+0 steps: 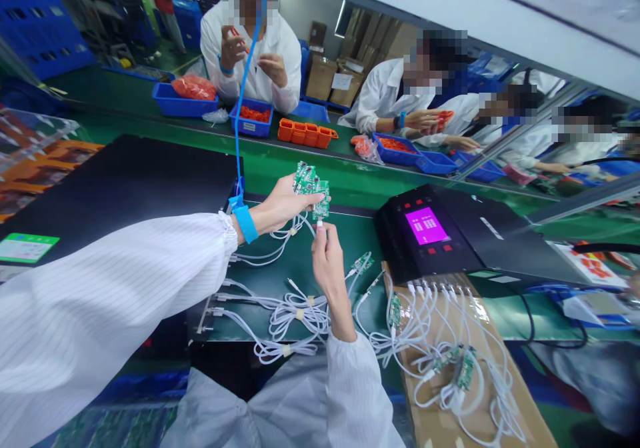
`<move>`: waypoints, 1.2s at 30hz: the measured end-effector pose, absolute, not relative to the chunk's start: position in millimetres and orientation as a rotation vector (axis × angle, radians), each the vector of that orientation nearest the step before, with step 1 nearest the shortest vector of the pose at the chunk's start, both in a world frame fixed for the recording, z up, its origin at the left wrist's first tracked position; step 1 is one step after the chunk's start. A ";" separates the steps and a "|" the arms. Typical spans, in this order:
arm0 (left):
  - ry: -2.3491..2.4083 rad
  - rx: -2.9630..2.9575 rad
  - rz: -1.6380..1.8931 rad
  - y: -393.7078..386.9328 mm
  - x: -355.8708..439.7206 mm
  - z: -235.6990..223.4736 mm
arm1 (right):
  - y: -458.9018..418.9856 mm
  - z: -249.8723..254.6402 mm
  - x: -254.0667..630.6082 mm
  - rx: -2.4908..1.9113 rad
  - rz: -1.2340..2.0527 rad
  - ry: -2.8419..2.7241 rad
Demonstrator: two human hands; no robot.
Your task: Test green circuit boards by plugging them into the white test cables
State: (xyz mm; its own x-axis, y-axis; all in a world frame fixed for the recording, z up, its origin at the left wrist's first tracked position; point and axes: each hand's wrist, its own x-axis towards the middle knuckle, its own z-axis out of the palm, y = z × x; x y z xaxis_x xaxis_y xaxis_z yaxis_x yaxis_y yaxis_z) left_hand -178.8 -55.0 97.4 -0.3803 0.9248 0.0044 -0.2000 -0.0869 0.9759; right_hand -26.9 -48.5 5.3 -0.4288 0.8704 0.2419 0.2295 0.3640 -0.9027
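My left hand (pixel 285 203) holds a small stack of green circuit boards (pixel 311 185) above the dark green mat (pixel 265 281). A blue wrist strap (pixel 245 223) with a blue cord circles that wrist. My right hand (pixel 327 258) pinches the white plug of a cable (pixel 319 224) right under the lowest board. Several white cables (pixel 295 311) lie coiled on the mat below both hands. More green boards (pixel 465 367) sit plugged into cables on the cardboard to the right.
A black tester with a lit magenta screen (pixel 427 227) stands to the right, cables fanning from its front. A black box (pixel 125 181) lies to the left. Across the green belt, people in white coats handle orange parts from blue bins (pixel 251 120).
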 end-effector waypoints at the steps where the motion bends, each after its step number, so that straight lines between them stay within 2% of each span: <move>1: 1.296 0.862 1.627 -55.5 -178.7 98.0 | -48.5 4.9 -24.4 -0.967 1.048 -1.886; 10: 1.364 0.808 1.728 -56.0 -176.8 94.1 | -44.1 -20.3 -7.3 -0.825 0.636 -1.964; 20: 1.610 0.985 1.749 -55.2 -184.5 87.8 | -45.4 -21.9 12.4 -0.740 0.497 -2.202; 25: 1.576 1.057 1.816 -56.1 -181.7 87.9 | -44.5 -8.4 29.0 -0.806 0.365 -2.112; 36: 1.623 1.105 1.825 -54.4 -184.5 82.5 | -51.1 -2.0 41.4 -0.813 0.285 -2.278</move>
